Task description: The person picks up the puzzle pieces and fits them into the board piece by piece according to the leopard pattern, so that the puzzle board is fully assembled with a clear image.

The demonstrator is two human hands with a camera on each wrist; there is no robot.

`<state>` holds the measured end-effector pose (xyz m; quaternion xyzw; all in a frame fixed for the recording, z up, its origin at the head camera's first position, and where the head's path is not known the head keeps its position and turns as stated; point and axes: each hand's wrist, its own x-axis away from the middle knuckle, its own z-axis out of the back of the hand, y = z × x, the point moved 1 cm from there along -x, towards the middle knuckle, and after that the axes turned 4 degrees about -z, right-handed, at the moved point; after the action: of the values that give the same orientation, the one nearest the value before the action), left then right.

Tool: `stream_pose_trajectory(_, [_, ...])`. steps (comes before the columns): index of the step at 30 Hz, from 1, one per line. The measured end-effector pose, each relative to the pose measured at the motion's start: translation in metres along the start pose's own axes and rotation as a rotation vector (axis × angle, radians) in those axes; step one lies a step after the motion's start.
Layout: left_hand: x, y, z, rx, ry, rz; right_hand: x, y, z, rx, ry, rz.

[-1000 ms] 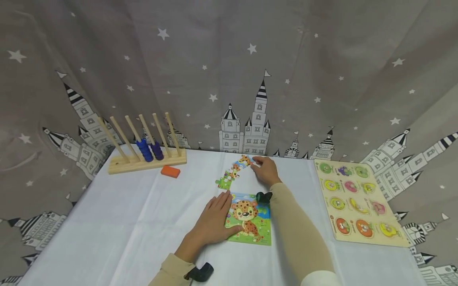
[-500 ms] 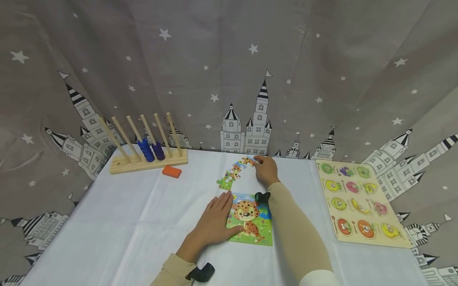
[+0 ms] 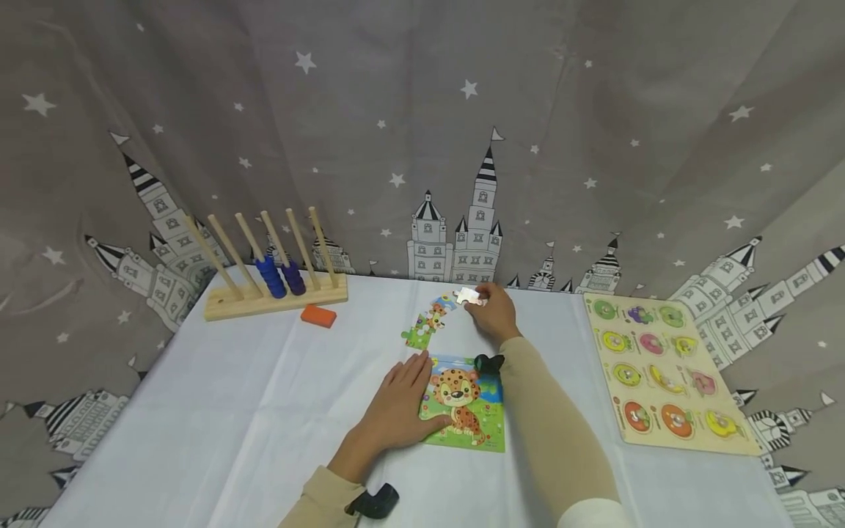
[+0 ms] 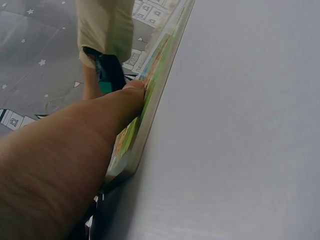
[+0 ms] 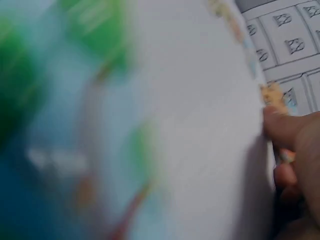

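While your left hand [image 3: 401,407] rests on the leopard board [image 3: 477,411], your right hand [image 3: 494,312] pinches a puzzle piece [image 3: 467,295] by its edge. Its print was readable half a second ago; now it glares white, so likely tilted up. Reads as picked up, free of the loose pieces [image 3: 436,318] just left of your grip. Board's nearer you than that grip.

On our white-clothed table [image 3: 198,411]: wooden peg rack [image 3: 290,301], orange block [image 3: 319,316], multicolour jigsaw pieces [image 3: 419,333], square leopard board [image 3: 462,400], beige fruit board [image 3: 660,397].
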<state>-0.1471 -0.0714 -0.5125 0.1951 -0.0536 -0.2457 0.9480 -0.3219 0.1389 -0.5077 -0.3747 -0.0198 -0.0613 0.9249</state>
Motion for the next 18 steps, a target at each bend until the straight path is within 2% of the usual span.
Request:
stream_pose_trajectory(3, [0.000, 0.001, -0.002, 0.000, -0.007, 0.011, 0.002, 0.008, 0.001, -0.056, 0.034, -0.016])
stream_pose_trajectory(7, [-0.001, 0.000, -0.003, -0.008, -0.006, 0.009, 0.009, 0.016, 0.005, -0.072, 0.078, -0.009])
stream_pose_trajectory(9, [0.000, -0.001, -0.004, -0.009, -0.009, 0.012, 0.014, 0.019, 0.007, -0.079, 0.065, -0.009])
stream_pose_trajectory(13, [0.000, -0.002, -0.005, -0.012, -0.005, 0.023, 0.026, 0.025, 0.009, -0.162, 0.002, 0.015])
stream_pose_trajectory(18, [-0.001, -0.002, -0.006, 0.000, 0.004, 0.009, 0.050, 0.032, 0.013, -0.257, -0.066, 0.042])
